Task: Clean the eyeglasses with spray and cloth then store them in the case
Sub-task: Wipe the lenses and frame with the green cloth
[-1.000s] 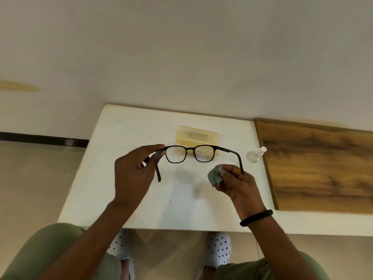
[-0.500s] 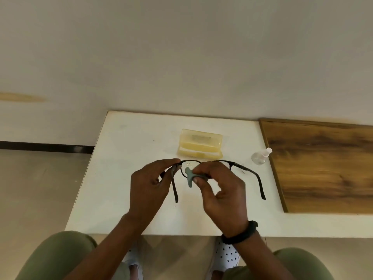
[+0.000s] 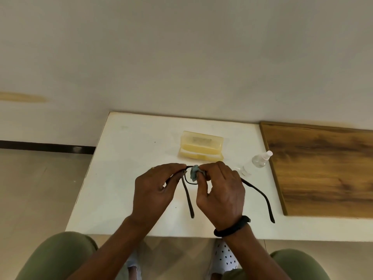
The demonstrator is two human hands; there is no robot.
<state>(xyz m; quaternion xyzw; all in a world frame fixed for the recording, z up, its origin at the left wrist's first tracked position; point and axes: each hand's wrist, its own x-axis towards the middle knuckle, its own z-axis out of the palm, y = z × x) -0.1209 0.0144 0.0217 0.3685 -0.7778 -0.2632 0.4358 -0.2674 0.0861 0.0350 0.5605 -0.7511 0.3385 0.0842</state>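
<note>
The left hand (image 3: pixel 155 190) pinches the black eyeglasses (image 3: pixel 188 196) at the hinge to steady them while the right hand (image 3: pixel 221 196), fingers (image 3: pixel 207 169) clamped on the blue-grey cloth (image 3: pixel 194 173), rubs a lens above the tabletop (image 3: pixel 125 158).

Translucent plastic case (image 3: pixel 201 147); matt wood-grain board (image 3: pixel 327 168).

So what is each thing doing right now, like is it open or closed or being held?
eyeglasses: arms unfolded, held above the table by both hands
cloth: bunched up, pressed on a lens by the right hand
left hand: gripping the frame's left corner
right hand: pinching the cloth
case: open, nothing visible inside
spray bottle: lying on its side, nobody touching it
</note>
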